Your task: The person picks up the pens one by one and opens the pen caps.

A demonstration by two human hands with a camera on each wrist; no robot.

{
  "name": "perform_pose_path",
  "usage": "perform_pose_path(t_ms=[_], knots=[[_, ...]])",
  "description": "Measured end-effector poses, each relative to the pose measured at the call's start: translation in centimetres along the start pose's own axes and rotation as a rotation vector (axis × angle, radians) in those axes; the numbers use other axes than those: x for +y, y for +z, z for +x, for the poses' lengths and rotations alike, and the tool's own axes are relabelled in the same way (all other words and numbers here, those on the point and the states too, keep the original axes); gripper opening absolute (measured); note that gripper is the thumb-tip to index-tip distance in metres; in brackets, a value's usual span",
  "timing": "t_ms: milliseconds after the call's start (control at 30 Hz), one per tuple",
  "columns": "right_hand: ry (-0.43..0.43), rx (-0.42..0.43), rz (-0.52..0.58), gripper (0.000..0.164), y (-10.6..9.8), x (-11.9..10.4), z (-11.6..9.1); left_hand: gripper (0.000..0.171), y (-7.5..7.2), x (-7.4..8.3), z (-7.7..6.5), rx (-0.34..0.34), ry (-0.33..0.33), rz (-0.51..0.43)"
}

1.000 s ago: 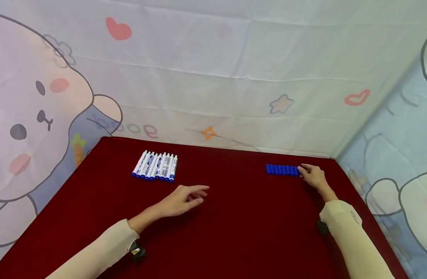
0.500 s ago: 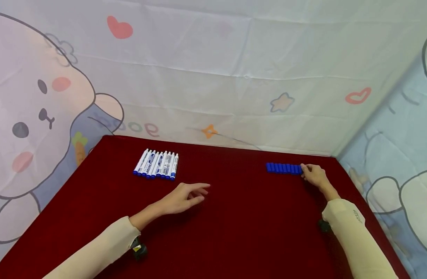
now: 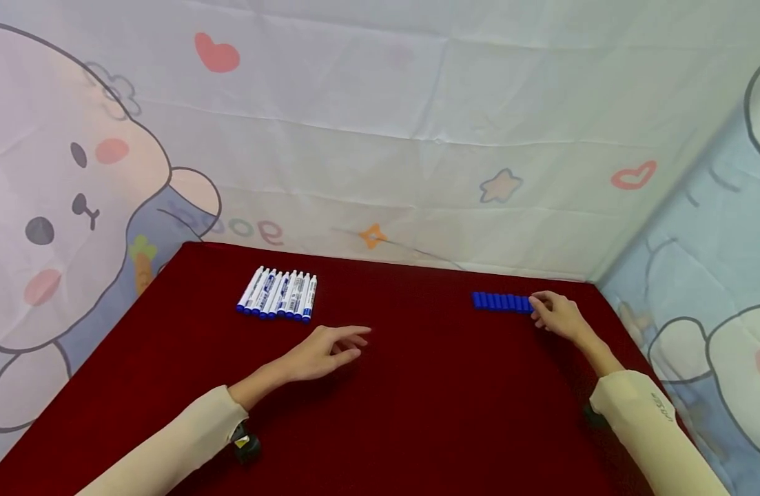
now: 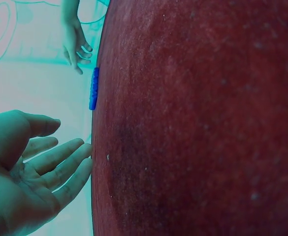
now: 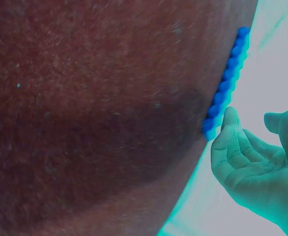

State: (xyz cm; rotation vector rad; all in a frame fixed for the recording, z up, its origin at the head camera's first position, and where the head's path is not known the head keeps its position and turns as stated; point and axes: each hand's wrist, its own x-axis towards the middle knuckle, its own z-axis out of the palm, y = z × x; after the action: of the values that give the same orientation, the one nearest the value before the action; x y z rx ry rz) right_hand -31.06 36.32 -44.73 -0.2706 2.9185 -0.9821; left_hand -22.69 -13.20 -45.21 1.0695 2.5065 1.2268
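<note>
Several short blue cylinders (image 3: 502, 302), like marker caps, lie side by side in a row at the back right. My right hand (image 3: 558, 314) is at the right end of this row. In the right wrist view its fingertips (image 5: 230, 117) come right up to the near end of the blue row (image 5: 227, 81), and the thumb stands apart from the fingers. My left hand (image 3: 320, 353) hovers over the middle left of the table, holding nothing, fingers loosely extended. Beyond it, several white markers (image 3: 277, 295) with blue ends lie in a slanted row.
A dark red cloth (image 3: 417, 399) covers the table. Printed fabric (image 3: 367, 103) with cartoon figures hangs behind it and along the right side. Dark wrist cameras (image 3: 246, 444) sit under the cream sleeves (image 3: 169, 441).
My right wrist and forearm have swung outward to the right and slightly back, while the fingertips stay at the row's right end. My left hand and the markers keep their places.
</note>
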Motion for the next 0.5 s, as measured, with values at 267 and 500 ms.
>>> perform_pose_path(t_ms=[267, 500], knots=[[-0.127, -0.013, -0.020, 0.039, 0.1, -3.3, -1.3, 0.044, -0.5, -0.2, -0.1, 0.029, -0.002, 0.004], [-0.253, -0.043, 0.017, 0.033, 1.3, -5.8, -2.6, 0.045, -1.1, -0.2, -0.5, 0.051, -0.042, 0.007]])
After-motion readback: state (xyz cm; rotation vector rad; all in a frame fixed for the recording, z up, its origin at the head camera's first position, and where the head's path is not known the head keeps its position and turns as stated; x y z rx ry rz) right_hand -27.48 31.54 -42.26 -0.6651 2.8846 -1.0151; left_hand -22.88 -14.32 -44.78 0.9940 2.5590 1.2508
